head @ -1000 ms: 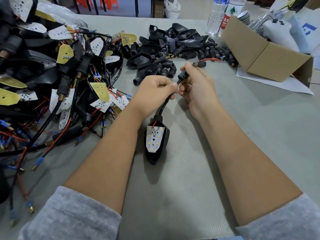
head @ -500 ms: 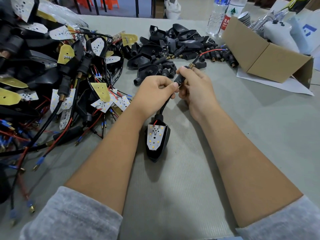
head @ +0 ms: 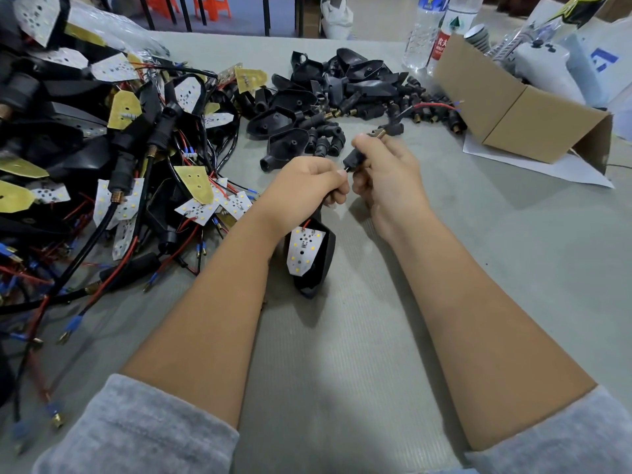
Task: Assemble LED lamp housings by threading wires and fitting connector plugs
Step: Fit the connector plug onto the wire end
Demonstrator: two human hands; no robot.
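- The grey table carried the whole work; its left and right parts ran out of the frame.
- A tangled heap of wired LED boards and housings covered the table's left side, near the left forearm; individual leads there could not be followed.
- A cardboard box lay at the far right, with water bottles behind it.
- A pile of empty black housings and connector plugs lay beyond the hands.
- The lamp housing in work, its white LED board facing up, hung between the forearms just above the table; contact with the surface could not be judged.
- The left hand had its fingers curled tight around the black cable above the housing; the cable itself was mostly hidden.
- The right hand pinched a black connector plug, through which the red wire emerged toward the far pile.
- Risk, as a judgement: a hard pull on the plug could strain the thin red lead at the board's solder joint, or the free wire end could snag among the loose plugs.
- Whether the plug was fully seated on the cable remained unclear, the joint being covered by fingertips.
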